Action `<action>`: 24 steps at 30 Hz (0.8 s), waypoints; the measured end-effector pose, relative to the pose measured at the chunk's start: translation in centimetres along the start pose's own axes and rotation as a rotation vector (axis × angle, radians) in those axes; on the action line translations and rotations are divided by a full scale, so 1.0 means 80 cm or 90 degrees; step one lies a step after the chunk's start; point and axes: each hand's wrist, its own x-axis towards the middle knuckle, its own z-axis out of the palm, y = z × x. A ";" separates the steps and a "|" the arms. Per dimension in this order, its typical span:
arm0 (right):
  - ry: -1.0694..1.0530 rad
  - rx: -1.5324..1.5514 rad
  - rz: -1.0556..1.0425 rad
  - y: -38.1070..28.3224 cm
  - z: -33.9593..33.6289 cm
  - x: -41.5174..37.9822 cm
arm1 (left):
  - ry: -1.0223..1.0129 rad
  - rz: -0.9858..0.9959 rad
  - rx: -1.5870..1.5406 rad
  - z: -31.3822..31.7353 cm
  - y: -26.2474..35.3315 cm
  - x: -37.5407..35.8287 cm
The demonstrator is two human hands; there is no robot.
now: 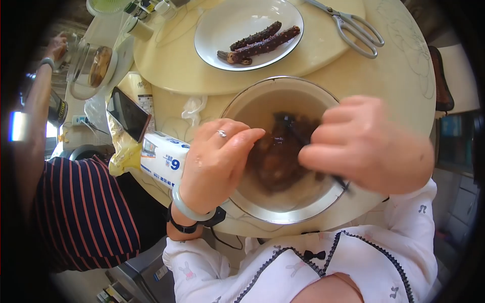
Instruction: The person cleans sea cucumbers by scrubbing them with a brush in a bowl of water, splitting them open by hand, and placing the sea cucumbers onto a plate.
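A metal basin (pixel 275 217) of cloudy brown water stands before me, with a dark brown mass (pixel 278 161) under the surface. Over its left side is my left hand (pixel 214 161), thumb and fingers drawn together; I cannot tell what is between them. My right hand (pixel 366 146), smeared by motion, is a fist above the right rim. A thin dark piece (pixel 343 183) shows below that fist, by the rim. Beyond the basin, dark spiny sea cucumbers (pixel 265 43) lie on a white plate (pixel 207 40).
Grey-handled scissors (pixel 353 30) lie right of the plate on the raised round board (pixel 172 76). At left are a wipes pack (pixel 164 156), a phone (pixel 129 113) and a crumpled clear bag (pixel 193 108). Another person in a striped top (pixel 86 207) stands at left, one hand near a glass container (pixel 93 68).
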 end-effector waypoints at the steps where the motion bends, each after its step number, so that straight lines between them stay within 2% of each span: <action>1: -0.011 0.003 0.011 0.009 -0.011 -0.003 | -0.073 0.039 0.066 -0.001 0.000 -0.001; 6: 0.003 0.089 0.035 0.022 -0.032 -0.007 | -0.158 0.056 0.131 0.002 0.006 -0.001; 8: 0.010 0.086 0.031 0.021 -0.028 -0.007 | -0.254 0.085 0.237 0.002 0.008 0.003; 12: 0.007 0.061 0.036 0.016 -0.028 -0.009 | -0.330 0.100 0.302 0.000 0.012 0.019; 15: -0.013 0.072 0.040 0.017 -0.034 -0.010 | -0.350 0.121 0.284 0.000 0.014 0.029; 17: 0.013 0.086 0.035 0.019 -0.035 -0.011 | -0.436 0.111 0.243 0.001 0.011 0.031; 21: 0.064 0.116 0.027 0.021 -0.040 -0.017 | -0.434 0.128 0.137 -0.011 0.012 0.032; 23: 0.083 0.131 0.019 0.023 -0.041 -0.019 | -0.353 0.102 -0.047 -0.014 0.014 0.027; 24: 0.094 0.152 0.011 0.025 -0.041 -0.020 | -0.352 0.102 -0.043 -0.015 0.016 0.025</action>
